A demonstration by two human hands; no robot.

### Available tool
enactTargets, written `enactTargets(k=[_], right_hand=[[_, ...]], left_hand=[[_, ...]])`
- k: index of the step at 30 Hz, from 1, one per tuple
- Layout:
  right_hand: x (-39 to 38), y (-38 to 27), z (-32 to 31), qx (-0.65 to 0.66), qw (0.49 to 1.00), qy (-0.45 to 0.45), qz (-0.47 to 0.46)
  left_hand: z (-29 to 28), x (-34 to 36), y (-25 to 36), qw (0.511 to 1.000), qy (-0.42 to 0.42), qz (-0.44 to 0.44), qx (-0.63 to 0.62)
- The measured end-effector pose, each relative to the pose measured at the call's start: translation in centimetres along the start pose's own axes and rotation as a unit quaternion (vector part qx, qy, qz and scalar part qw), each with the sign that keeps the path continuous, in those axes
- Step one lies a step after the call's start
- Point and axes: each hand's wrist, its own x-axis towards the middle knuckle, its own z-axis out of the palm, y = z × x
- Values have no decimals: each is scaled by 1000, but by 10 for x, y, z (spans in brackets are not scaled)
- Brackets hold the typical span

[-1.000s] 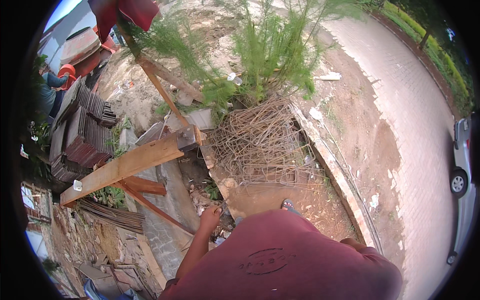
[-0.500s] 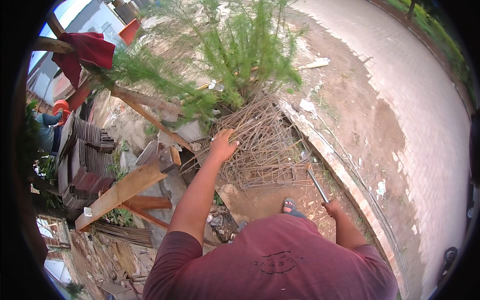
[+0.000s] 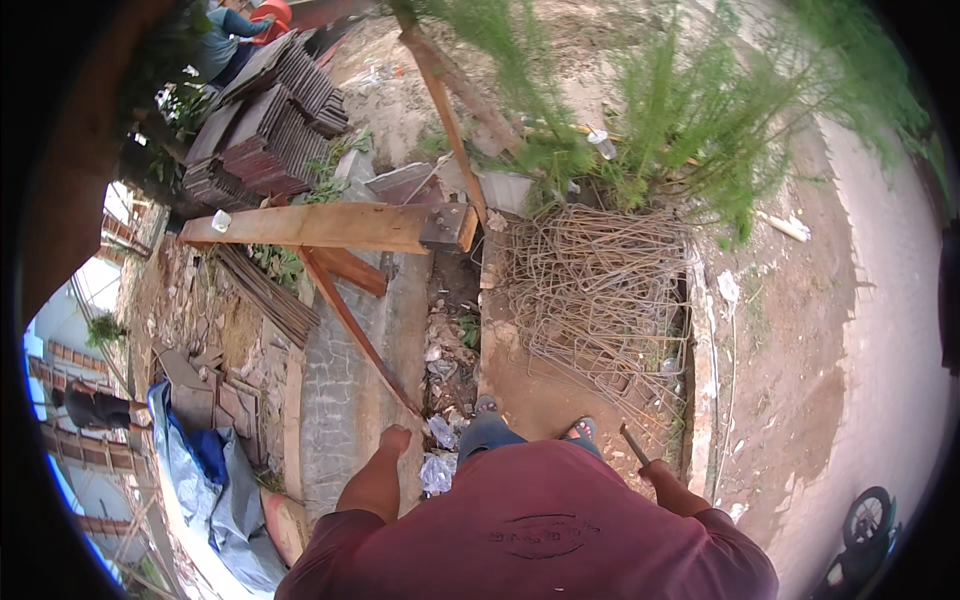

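A short bar-like tool (image 3: 634, 443) with a brownish end is gripped in my right hand (image 3: 655, 470), low in front of me on the right. Its exact kind is not clear. My left hand (image 3: 396, 438) hangs low on the left, beside the rubble-filled trench, and its fingers are hidden. Past both hands lies a tangled heap of bent steel rebar stirrups (image 3: 600, 290), mostly rectangular loops, on the brown ground. Neither hand touches the heap.
A wooden beam frame (image 3: 320, 227) with slanting braces stands at left. Behind it are stacked roof tiles (image 3: 270, 150) and a person (image 3: 225, 45) with a red container. A feathery green bush (image 3: 680, 120) overhangs the rebar. A concrete curb (image 3: 703, 370) runs along the right.
My left hand has drawn back from above the rebar heap to low at my left side. My view has swung left. The right hand still holds the tool, now closer to me.
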Motion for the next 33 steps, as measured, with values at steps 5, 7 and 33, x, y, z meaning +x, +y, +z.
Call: enactTargets(k=[5,7,33], right_hand=[[-72,-147,-132,-85,958,153,-228],[-112,-225,-179,-97,921,205,-317],[-153,-854,-309,-213,697,550,-408]], left_hand=[[43,-119,-81,969,50,-230,-73],[71,-135,-77,962,42,-252,-93],[-21,104,-125,755,82,-251,-600]])
